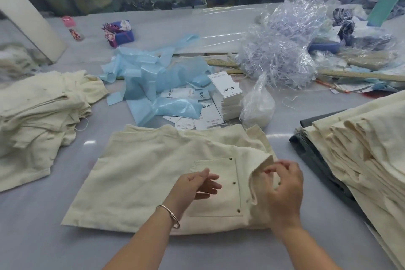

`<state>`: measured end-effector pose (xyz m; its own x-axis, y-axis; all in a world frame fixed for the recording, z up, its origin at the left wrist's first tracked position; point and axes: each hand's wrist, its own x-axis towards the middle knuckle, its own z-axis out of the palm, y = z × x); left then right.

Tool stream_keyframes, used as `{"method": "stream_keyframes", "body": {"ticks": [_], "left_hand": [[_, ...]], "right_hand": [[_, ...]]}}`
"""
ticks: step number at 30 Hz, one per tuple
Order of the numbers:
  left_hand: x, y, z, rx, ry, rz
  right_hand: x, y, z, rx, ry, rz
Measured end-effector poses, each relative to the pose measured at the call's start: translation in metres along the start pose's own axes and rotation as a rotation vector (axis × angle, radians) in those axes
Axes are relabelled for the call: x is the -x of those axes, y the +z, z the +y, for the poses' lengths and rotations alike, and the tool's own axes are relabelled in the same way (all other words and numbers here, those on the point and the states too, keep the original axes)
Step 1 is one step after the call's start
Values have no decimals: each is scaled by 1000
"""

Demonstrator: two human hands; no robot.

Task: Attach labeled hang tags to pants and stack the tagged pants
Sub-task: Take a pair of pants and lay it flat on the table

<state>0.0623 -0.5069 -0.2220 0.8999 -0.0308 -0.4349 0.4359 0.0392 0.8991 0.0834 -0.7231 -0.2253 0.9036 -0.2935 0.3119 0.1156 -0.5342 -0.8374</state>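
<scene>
Pants (153,173) lie folded flat mid-table, cream and soft, likely limp and light, so they'll sag if lifted by one corner. Right hand (282,188) pinches the raised waistband fold, the sensible hold for tagging. Left hand (197,184) hovers above the pocket, fingers relaxed, empty. Tags (228,94) wait stacked just behind.

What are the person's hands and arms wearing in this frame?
Both forearms are bare, with no sleeves in view and no gloves on either hand. The left wrist carries a thin, silver-coloured metal bangle with a small bead or clasp. The right hand and wrist show no jewellery.
</scene>
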Motion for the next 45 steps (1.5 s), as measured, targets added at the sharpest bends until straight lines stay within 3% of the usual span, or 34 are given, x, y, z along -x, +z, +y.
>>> {"method": "stream_keyframes", "body": {"ticks": [3, 7, 11, 14, 16, 19, 21, 23, 29, 31, 33, 36, 39, 42, 45], "left_hand": [[-8, -36, 15, -135, 71, 101], [-31, -107, 32, -252, 164, 374], [-67, -184, 49, -355, 221, 725], [-106, -222, 60, -315, 169, 841], [-133, -236, 68, -511, 155, 842], [-172, -239, 77, -1055, 50, 665], [-192, -237, 77, -1133, -28, 597], [-199, -240, 68, -1101, 39, 633], [-181, -253, 30, -634, 481, 805], [-168, -250, 24, -557, 605, 771], [-150, -244, 14, -519, 710, 697], [-129, -238, 1, -497, 733, 647], [-121, -236, 0, -529, 704, 645], [-118, -235, 5, -613, 721, 648], [-118, -237, 5, -633, 690, 781]], "right_hand": [[-29, 29, -36, -26, -115, 7], [-48, 84, -71, -15, -192, -117], [-44, 150, -86, 10, -139, -297], [-30, 191, -92, 27, -127, -412], [-20, 213, -95, 43, -143, -458], [-12, 236, -96, 61, -140, -529], [-13, 249, -96, 60, -125, -550], [-18, 259, -97, 57, -102, -552], [-45, 287, -106, 67, -96, -448], [-53, 295, -113, 47, -71, -407], [-60, 303, -120, 125, -217, -420], [-66, 316, -133, 205, -443, -494], [-67, 326, -143, 173, -303, -524], [-65, 330, -142, 386, -277, -545], [-65, 325, -127, 646, -308, -607]]}}
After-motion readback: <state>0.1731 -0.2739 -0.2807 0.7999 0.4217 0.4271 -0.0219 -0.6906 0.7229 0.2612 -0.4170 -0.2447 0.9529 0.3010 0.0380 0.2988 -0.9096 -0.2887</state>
